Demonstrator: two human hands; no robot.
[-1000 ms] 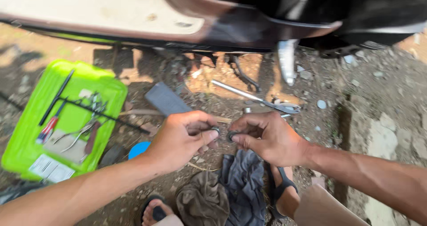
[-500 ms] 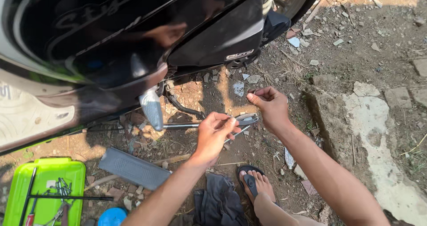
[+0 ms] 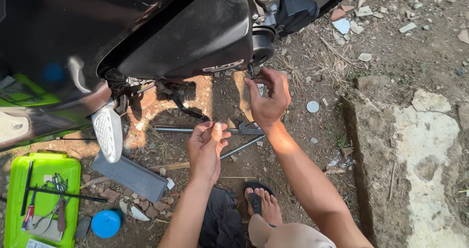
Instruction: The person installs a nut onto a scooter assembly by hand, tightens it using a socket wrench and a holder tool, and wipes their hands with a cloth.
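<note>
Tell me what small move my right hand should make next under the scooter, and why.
Probably keep the right hand at the small bolt or fitting below the black engine cover and turn it gently with the fingertips. They already pinch there, while the left hand is open and holds no tool. What the piece is is too small to tell.

Green tool tray (image 3: 73, 167), blue round lid (image 3: 105, 223), grey ribbed panel (image 3: 129, 175)

Right hand (image 3: 267, 97) reaches under the scooter (image 3: 185, 38); left hand (image 3: 207, 148) hovers.

A small white label (image 3: 37, 243) lies in the green tray (image 3: 14, 199).
</note>
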